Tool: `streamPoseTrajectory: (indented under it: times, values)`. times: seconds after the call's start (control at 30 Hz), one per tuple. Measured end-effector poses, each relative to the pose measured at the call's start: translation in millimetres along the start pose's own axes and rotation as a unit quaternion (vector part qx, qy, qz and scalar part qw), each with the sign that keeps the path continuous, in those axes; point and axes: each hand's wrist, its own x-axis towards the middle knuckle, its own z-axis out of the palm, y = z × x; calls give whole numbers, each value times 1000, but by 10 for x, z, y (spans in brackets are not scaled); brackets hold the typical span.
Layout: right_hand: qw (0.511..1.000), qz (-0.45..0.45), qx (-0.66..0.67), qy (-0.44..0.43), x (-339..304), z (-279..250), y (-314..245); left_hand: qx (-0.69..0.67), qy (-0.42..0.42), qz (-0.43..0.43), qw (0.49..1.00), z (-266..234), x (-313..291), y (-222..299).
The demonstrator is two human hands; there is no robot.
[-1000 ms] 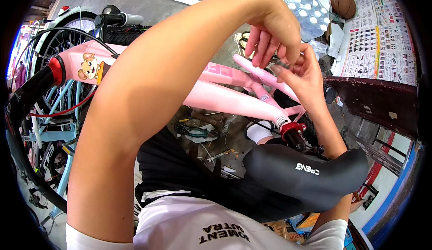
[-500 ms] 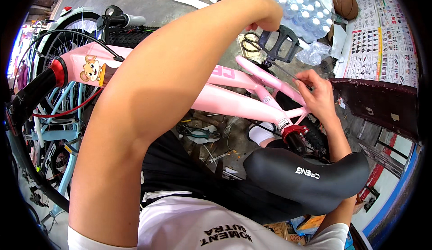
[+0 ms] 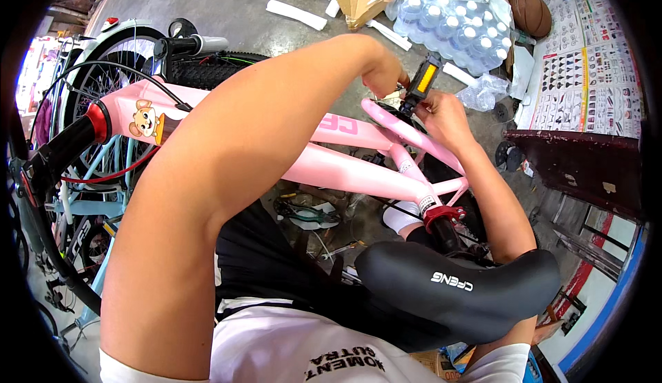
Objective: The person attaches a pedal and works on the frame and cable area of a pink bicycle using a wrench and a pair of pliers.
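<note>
A pink bicycle frame (image 3: 365, 167) with a cartoon mouse sticker lies across in front of me. Beyond its guard tube, a black pedal (image 3: 415, 95) stands edge-on, its yellow reflector (image 3: 427, 77) facing me. My left hand (image 3: 385, 73) reaches over the frame to the pedal's left side, fingers curled; their tips and whatever they grip are hidden. On the other side, my right hand (image 3: 445, 119) has its fingers pinched together close to the pedal's base; what they hold is too small to make out. Under my right arm sits the black saddle (image 3: 458, 286).
Shrink-wrapped water bottles (image 3: 458, 28), a basketball (image 3: 529, 14) and torn cardboard (image 3: 363, 0) lie beyond the pedal. Pliers (image 3: 308, 212) and other tools are on the floor below the frame. A light-blue bicycle (image 3: 86, 207) stands left; a dark wooden panel (image 3: 576, 173) is at right.
The pedal has turned from flat to edge-on, showing its reflector. My right hand has moved up and left to it, and the thin rod it held no longer shows. My left hand has come lower.
</note>
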Motion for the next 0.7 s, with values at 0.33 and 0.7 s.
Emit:
streamPoseTrajectory:
  times: [0.33,0.7]
  values:
    - [975,73,209,-30,20,92,160,-49,81,70,993,231,292,-109]
    - [834,83,536,-101,9,194,209,-38,59,16,997,144,41,10]
